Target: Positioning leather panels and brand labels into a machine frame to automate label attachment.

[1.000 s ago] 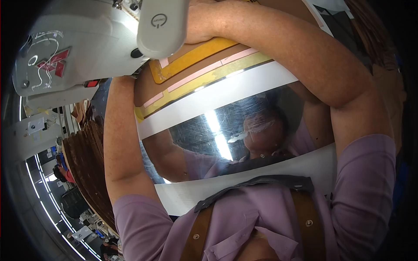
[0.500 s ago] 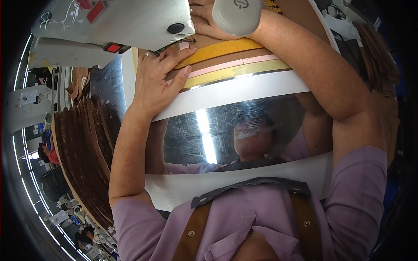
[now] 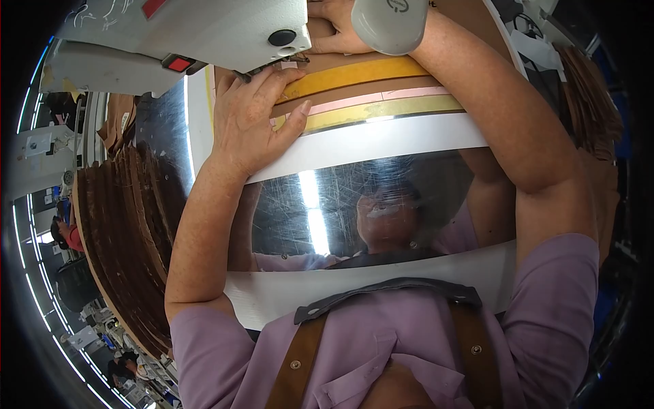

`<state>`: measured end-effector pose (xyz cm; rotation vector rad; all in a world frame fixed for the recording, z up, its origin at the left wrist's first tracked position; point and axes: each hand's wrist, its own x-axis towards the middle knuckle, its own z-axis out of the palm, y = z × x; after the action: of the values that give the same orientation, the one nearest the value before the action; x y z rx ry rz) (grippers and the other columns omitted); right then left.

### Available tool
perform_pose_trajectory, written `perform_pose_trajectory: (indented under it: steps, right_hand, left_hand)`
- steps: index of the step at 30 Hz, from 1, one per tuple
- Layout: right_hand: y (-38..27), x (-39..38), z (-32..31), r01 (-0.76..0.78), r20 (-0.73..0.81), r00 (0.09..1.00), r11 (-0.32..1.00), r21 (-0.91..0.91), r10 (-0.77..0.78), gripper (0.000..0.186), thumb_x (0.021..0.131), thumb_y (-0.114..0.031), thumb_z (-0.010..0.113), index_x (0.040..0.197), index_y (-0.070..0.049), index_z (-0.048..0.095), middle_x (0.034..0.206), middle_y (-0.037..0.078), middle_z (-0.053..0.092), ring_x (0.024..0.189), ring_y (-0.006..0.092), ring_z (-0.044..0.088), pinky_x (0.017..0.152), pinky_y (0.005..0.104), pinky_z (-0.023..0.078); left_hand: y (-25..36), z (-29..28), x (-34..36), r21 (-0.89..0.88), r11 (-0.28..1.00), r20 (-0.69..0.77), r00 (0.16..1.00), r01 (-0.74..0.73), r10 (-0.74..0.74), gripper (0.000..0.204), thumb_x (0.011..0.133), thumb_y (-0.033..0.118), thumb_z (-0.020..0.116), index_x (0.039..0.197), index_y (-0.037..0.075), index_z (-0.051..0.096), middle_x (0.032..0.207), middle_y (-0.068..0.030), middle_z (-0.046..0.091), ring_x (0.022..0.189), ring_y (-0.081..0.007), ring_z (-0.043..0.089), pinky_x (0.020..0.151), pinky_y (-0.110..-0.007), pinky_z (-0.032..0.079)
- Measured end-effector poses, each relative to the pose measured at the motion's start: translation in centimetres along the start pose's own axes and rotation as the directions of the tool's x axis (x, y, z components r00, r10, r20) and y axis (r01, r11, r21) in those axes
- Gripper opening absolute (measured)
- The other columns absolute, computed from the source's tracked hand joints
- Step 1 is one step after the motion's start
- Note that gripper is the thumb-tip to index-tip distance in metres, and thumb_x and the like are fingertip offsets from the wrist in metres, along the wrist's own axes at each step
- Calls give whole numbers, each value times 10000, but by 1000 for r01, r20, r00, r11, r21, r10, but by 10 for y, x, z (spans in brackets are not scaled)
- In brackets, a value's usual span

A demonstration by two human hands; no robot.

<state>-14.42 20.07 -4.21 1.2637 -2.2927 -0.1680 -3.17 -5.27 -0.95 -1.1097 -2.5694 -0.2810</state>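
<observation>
My left hand (image 3: 255,112) lies with spread fingers on a brown sheet (image 3: 334,88) beside the needle area of a grey sewing machine (image 3: 184,27), its fingertips touching the near end of a yellow-orange strip (image 3: 357,73). My right hand (image 3: 337,27) rests higher up on the sheet with fingers apart, partly hidden by the machine and a pale rounded housing (image 3: 388,31). Below the orange strip run pink (image 3: 409,92) and pale yellow (image 3: 381,109) strips along the sheet, bordered by a white band (image 3: 402,129).
A scratched mirror-like metal bed (image 3: 381,163) reflects me below my forearms. A stack of brown pieces (image 3: 122,238) stands at left, more brown material (image 3: 586,88) at right, with cables at upper right. A co-worker in red (image 3: 71,235) is in the left background.
My left hand, hidden behind the machine a second ago, now shows with fingers spread. My right hand also shows more. The machine sits higher in the picture as the view has shifted.
</observation>
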Motion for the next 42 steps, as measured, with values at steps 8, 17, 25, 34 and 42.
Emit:
perform_pose_trajectory:
  steps: [8, 17, 25, 34, 42]
  right_hand:
    - [4, 9, 34, 150, 42, 989, 953, -262, -144, 364, 985, -288, 532, 1199, -37, 686, 1237, 207, 691, 1107, 352, 673, 962, 437, 531]
    - [4, 12, 4, 331, -95, 917, 871, -363, -388, 331, 1009, -283, 545, 1171, -49, 713, 1168, 188, 726, 999, 324, 699, 897, 404, 543]
    - [22, -6, 5, 298, -63, 941, 905, -302, -331, 344, 1009, -294, 538, 1187, -52, 706, 1187, 183, 716, 1026, 322, 685, 918, 409, 530]
    - [15, 6, 6, 240, -23, 968, 945, -222, -251, 360, 1009, -308, 531, 1206, -56, 696, 1211, 177, 704, 1061, 320, 667, 944, 415, 514]
    - [16, 13, 3, 211, 18, 977, 964, -160, -211, 376, 1009, -320, 524, 1224, -60, 688, 1233, 172, 693, 1092, 318, 652, 968, 421, 500]
  left_hand:
    - [2, -1, -1, 49, 999, 26, 1000, -14, 13, 412, 868, 289, 680, 1242, 116, 678, 1020, -85, 690, 894, -225, 647, 831, -392, 373]
    - [3, 0, -1, 123, 991, -30, 997, -61, 65, 407, 859, 299, 667, 1218, 108, 674, 960, -73, 708, 851, -218, 657, 779, -403, 389]
    - [5, 2, 1, 106, 993, -37, 997, -57, 62, 403, 865, 304, 665, 1216, 108, 672, 980, -75, 712, 874, -225, 664, 788, -408, 391]
    - [8, 3, -1, 183, 982, -7, 998, -56, 59, 434, 883, 342, 660, 1247, 104, 670, 894, -68, 723, 789, -208, 671, 801, -379, 424]
    - [60, 0, 19, 176, 979, 219, 965, 104, -142, 708, 900, 548, 630, 1362, 12, 602, 614, -106, 670, 508, -237, 641, 613, -373, 506]
